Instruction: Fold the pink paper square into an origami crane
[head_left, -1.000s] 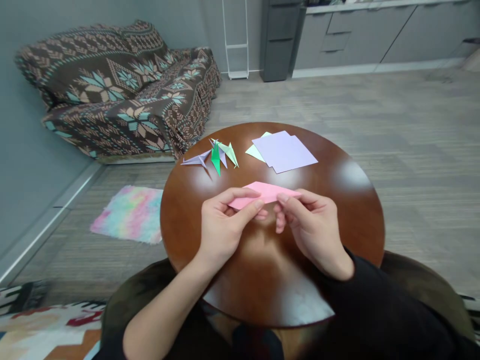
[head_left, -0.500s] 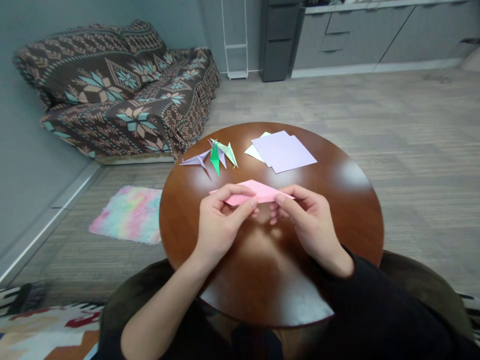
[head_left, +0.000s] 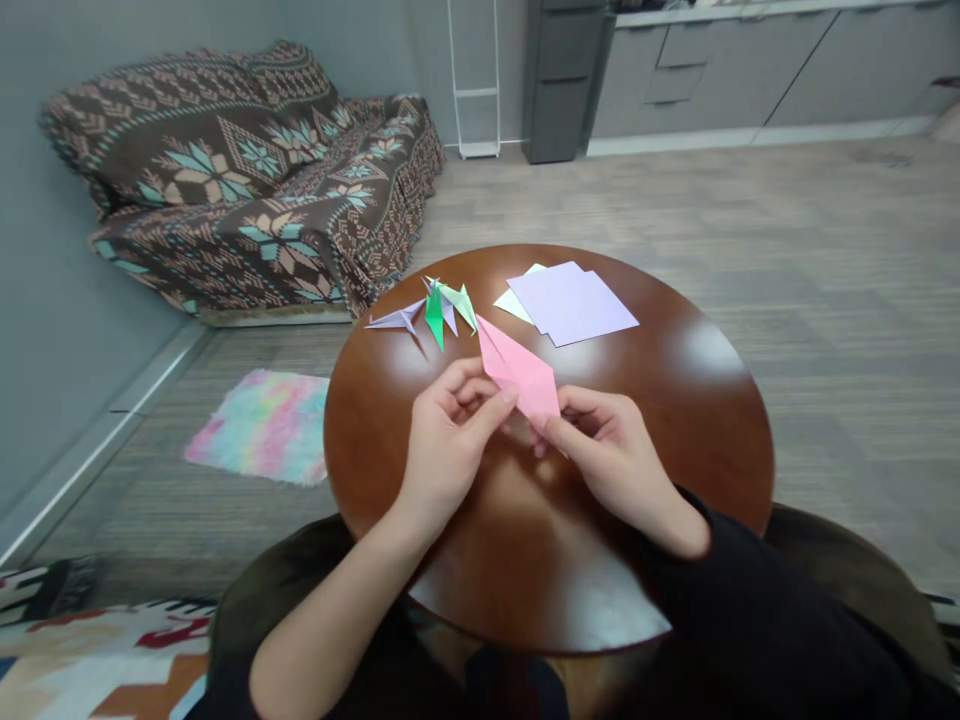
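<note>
Presumably for steadiness, my left hand (head_left: 451, 425) pinches the pink paper (head_left: 527, 375) by its left edge and my right hand (head_left: 604, 445) its near end, 2 closed grips over the table (head_left: 701, 430), cranes (head_left: 435, 319) far left and sheets (head_left: 574, 305) far right, seemingly leaving room.

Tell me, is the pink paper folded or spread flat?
Folded: the pink paper has a narrow, pointed outline with visible crease lines, unlike the flat lilac sheets on the table.
</note>
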